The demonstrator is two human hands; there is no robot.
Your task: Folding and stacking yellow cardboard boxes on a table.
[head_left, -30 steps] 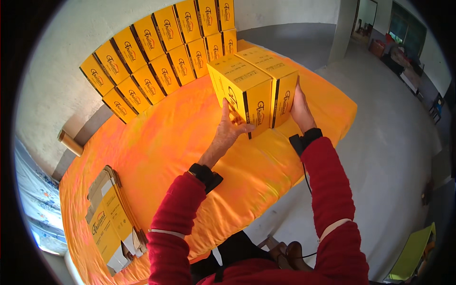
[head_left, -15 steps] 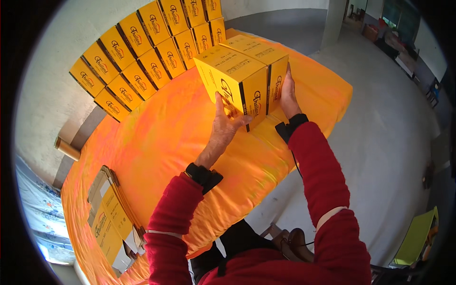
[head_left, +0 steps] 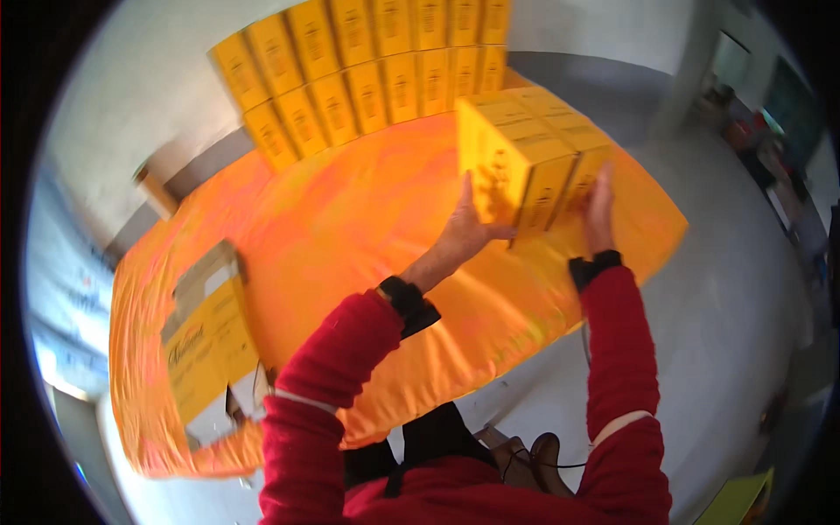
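Two yellow cardboard boxes with dark print stand side by side, the left box (head_left: pixel 544 197) and the right box (head_left: pixel 581 182), near the right end of the orange-covered table (head_left: pixel 350 262). My left hand (head_left: pixel 464 238) is on the left box, thumb along its lower front and fingers against its left side. My right hand (head_left: pixel 600 214) presses flat on the outer side of the right box. Together both hands clasp the pair from its two sides. Motion blurs the picture, so I cannot tell whether the boxes touch the cloth.
Two stacked rows of like yellow boxes (head_left: pixel 354 39) line the table's far edge by the wall. Flattened yellow cartons (head_left: pixel 210 341) lie at the left. A brown roll (head_left: pixel 156 194) stands beyond the left edge. A green object (head_left: pixel 737 500) is at lower right.
The view has turned, so the stacked boxes and the table's right corner appear farther right. Both hands stay on the pair of boxes, which also appears farther right and slightly lower.
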